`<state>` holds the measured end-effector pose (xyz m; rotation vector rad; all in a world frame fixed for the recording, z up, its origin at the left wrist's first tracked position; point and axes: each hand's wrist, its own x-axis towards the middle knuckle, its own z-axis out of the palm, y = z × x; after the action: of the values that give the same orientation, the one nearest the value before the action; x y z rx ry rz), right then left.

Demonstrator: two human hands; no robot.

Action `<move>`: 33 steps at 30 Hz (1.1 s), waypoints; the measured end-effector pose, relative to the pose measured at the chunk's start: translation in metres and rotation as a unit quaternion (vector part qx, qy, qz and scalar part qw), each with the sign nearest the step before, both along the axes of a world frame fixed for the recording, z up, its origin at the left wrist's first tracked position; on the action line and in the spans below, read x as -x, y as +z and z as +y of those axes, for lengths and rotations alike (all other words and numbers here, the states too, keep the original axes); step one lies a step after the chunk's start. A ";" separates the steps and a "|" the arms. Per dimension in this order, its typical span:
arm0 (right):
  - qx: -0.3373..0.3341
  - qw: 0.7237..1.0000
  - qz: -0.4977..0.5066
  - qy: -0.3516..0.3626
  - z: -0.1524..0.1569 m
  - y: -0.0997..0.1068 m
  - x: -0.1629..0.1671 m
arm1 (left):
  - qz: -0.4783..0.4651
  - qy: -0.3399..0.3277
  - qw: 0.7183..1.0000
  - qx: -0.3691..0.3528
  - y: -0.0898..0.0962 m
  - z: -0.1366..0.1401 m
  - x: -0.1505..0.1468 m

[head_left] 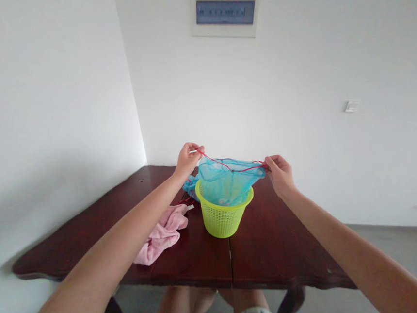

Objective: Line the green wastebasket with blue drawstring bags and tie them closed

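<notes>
A blue mesh drawstring bag (223,184) hangs with its lower part inside a yellow-green perforated plastic basket (223,221). A red drawstring (218,163) runs along the bag's mouth, which is stretched wide above the rim. At the left end, my left hand (190,157) pinches the red string, raised a little above the bag. My right hand (278,172) is closed on the string and the bag's edge at the right end. Whatever lies at the bottom of the bag is hidden by the basket wall.
The basket stands on a dark reddish-brown wooden table (271,248). Left of it lies a crumpled pink cloth (164,236). Behind the basket's left side is another blue mesh bundle (191,187) with red string. White walls meet behind the table.
</notes>
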<state>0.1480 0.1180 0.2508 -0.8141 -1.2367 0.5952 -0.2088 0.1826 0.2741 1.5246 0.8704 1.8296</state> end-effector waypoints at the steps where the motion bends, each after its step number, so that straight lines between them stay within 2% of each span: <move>1: 0.025 0.999 0.022 0.027 -0.011 -0.001 -0.006 | -0.021 -0.016 1.000 0.015 -0.001 -0.010 0.006; 3: 0.099 0.991 0.009 0.091 -0.036 -0.005 -0.017 | -0.052 -0.045 0.997 0.044 -0.005 -0.033 0.021; 6: 0.220 0.953 -0.075 0.196 -0.069 -0.017 -0.026 | -0.065 -0.089 0.988 0.105 -0.014 -0.068 0.041; 8: 0.251 0.930 -0.140 0.227 -0.082 -0.025 -0.027 | -0.060 -0.134 0.978 0.150 -0.020 -0.087 0.050; 11: 0.231 0.914 -0.279 0.183 -0.085 -0.039 -0.023 | -0.053 -0.197 0.959 0.197 -0.025 -0.109 0.058; 13: 0.225 0.895 -0.356 0.147 -0.082 -0.048 -0.020 | -0.048 -0.215 0.955 0.199 -0.026 -0.119 0.060; 19: 0.326 0.846 -0.416 0.077 -0.083 -0.076 -0.003 | -0.075 -0.275 0.943 0.172 -0.030 -0.138 0.056; 22: 0.369 0.849 -0.356 0.128 -0.095 -0.083 0.005 | -0.113 -0.306 0.929 0.173 -0.029 -0.152 0.053; 25: 0.372 0.867 -0.286 0.168 -0.105 -0.080 0.004 | -0.140 -0.331 0.914 0.189 -0.023 -0.167 0.050; 28: 0.326 0.902 -0.255 0.120 -0.106 -0.070 -0.008 | -0.131 -0.327 0.920 0.172 -0.019 -0.177 0.047; 31: 0.255 0.939 -0.229 0.040 -0.103 -0.059 -0.027 | -0.100 -0.296 0.938 0.151 -0.016 -0.182 0.045; 33: 0.221 0.955 -0.198 0.016 -0.104 -0.052 -0.039 | -0.082 -0.277 0.945 0.155 -0.013 -0.186 0.043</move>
<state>0.1872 0.0144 0.1987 -1.3404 -1.5050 0.7745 -0.2518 -0.0029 0.2606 1.2353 0.5430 1.3150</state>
